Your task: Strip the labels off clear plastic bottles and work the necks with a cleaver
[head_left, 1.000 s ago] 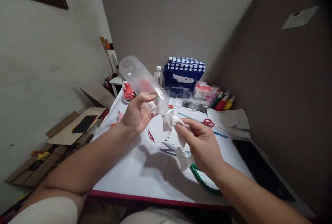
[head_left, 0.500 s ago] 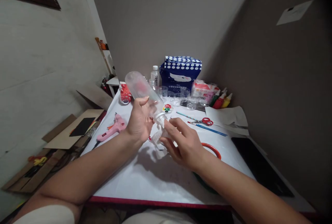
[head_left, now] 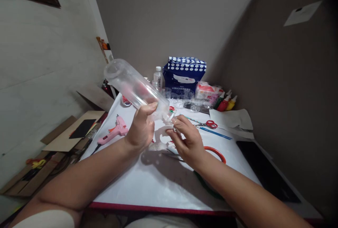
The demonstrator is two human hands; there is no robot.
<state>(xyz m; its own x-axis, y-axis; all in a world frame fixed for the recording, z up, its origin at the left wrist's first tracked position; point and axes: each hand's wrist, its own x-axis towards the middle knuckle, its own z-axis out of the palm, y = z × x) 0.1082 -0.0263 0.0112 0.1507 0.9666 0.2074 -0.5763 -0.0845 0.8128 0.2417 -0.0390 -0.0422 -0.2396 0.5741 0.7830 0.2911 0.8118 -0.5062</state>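
My left hand [head_left: 141, 129] grips a clear plastic bottle [head_left: 133, 87] near its neck, holding it tilted with the base up to the left and the mouth down to the right. My right hand [head_left: 186, 140] is pinched at the bottle's mouth, its fingers closed on the neck or cap there; what exactly they hold is too small to tell. Both hands are above the white table [head_left: 148, 182]. A crumpled white tissue [head_left: 158, 145] lies on the table just under the hands.
A pink glue gun [head_left: 113, 133] lies left. Red scissors [head_left: 210, 124], a blue stick, paint bottles [head_left: 224, 103], clear cups, a small water bottle [head_left: 157, 74] and a blue dotted pack [head_left: 185, 73] stand behind. A red ring [head_left: 215, 150] and black tablet [head_left: 264, 171] lie right. Cardboard lies on the floor.
The bottle dropped lower, then rose again with its base swinging up to the left. My right hand let the white tissue go and now pinches at the bottle's mouth.
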